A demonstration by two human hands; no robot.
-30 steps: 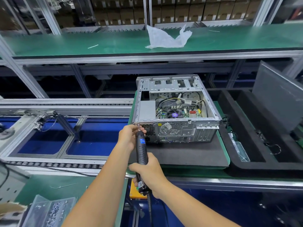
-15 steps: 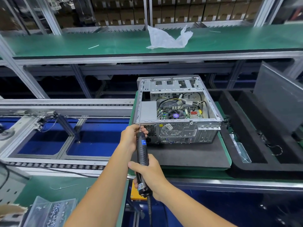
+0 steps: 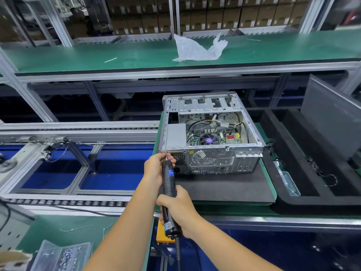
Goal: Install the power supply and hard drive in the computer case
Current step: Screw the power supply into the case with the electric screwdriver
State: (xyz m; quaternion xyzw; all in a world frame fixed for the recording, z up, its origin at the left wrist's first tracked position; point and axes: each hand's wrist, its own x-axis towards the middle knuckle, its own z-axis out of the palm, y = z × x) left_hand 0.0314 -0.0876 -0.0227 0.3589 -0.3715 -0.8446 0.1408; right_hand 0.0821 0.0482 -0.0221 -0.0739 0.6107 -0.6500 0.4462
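Observation:
An open silver computer case [image 3: 242, 157] lies on a black foam mat [image 3: 224, 186], its rear panel facing me. The grey power supply [image 3: 176, 134] sits inside at the rear left, beside the motherboard [image 3: 213, 138]. My right hand [image 3: 175, 206] grips the lower body of a black electric screwdriver [image 3: 168, 182]. My left hand [image 3: 156, 165] pinches the screwdriver's tip end and steadies the bit, which points at the case's rear top-left corner. Whether a screw sits on the bit is hidden by my fingers. No hard drive is plainly visible.
A clear tray of screws [image 3: 60, 255] lies at the lower left. A roller conveyor [image 3: 78, 202] runs to the left. Black foam trays [image 3: 312, 173] and a grey side panel [image 3: 332, 114] stand to the right. A white plastic bag [image 3: 197, 49] lies on the far green bench.
Both hands have carried the screwdriver slightly up and forward, so its bit now meets the case's rear top-left corner. The case has not moved.

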